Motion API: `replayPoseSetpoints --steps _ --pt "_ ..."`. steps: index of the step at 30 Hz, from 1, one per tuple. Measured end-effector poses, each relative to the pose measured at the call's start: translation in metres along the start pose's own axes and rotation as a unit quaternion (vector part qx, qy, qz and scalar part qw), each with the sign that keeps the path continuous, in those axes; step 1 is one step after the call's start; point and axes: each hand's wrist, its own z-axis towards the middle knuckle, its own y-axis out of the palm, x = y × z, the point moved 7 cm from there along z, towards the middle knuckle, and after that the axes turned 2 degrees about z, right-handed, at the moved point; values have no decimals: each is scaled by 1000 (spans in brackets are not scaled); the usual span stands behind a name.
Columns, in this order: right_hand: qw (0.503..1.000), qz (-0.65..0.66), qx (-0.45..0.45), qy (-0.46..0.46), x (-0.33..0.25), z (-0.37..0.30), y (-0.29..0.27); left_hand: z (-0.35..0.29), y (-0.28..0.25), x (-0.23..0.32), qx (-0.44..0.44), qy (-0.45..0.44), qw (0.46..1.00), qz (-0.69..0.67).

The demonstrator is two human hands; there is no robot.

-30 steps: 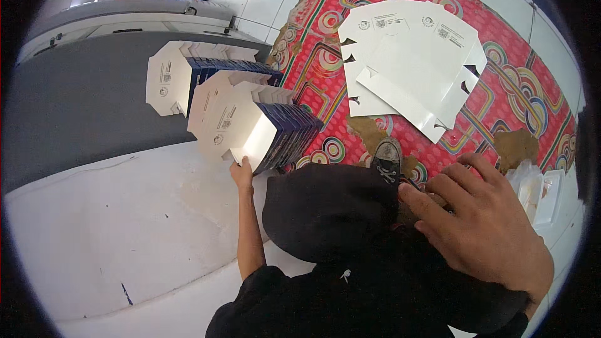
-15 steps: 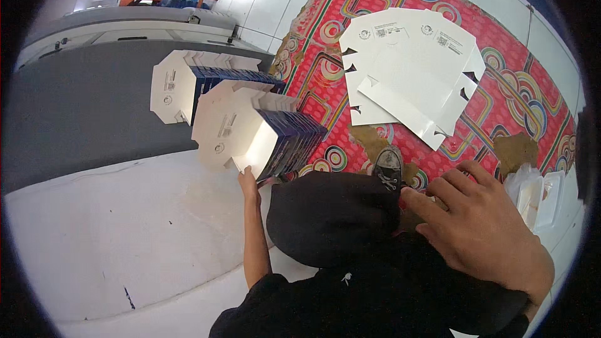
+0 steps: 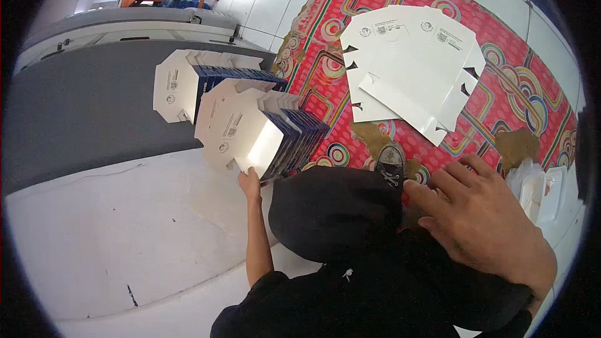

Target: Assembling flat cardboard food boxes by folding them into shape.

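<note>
My left hand point(image 3: 250, 184) is closed on the lower edge of the front folded cardboard box point(image 3: 261, 149). That box is white inside and dark blue outside. It leans at the near end of a nested stack of boxes point(image 3: 307, 134), a little offset from the one behind it. Closer to the camera, my right hand point(image 3: 479, 216) hovers with loosely bent fingers and thumb apart, holding nothing. Ahead of it, flat white cardboard blanks point(image 3: 410, 66) overlap on the patterned red mat point(image 3: 325, 69).
Behind the front stack is another nested box stack point(image 3: 178, 84). A white ledge point(image 3: 125, 231) runs along my left, beside a dark grey surface point(image 3: 81, 106). My shoe point(image 3: 391, 163) rests on the mat. An opened white foam container point(image 3: 551, 194) with a plastic bag sits at right.
The front box has shifted slightly right and toward me, so more of the box behind it shows. My left hand keeps its grip. My right hand stays nearly where it was.
</note>
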Motion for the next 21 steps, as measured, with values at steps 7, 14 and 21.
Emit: replayPoseSetpoints --steps 7,14,21 --pt "1000 14 -20 3 0 -1 1 10 9 -1 -9 -11 1000 -27" --pt "1000 4 -11 0 -1 -2 1 7 29 2 -101 -45 992 -59" --pt "1000 9 -11 -3 1 -2 1 -3 16 2 -62 -24 996 -59"
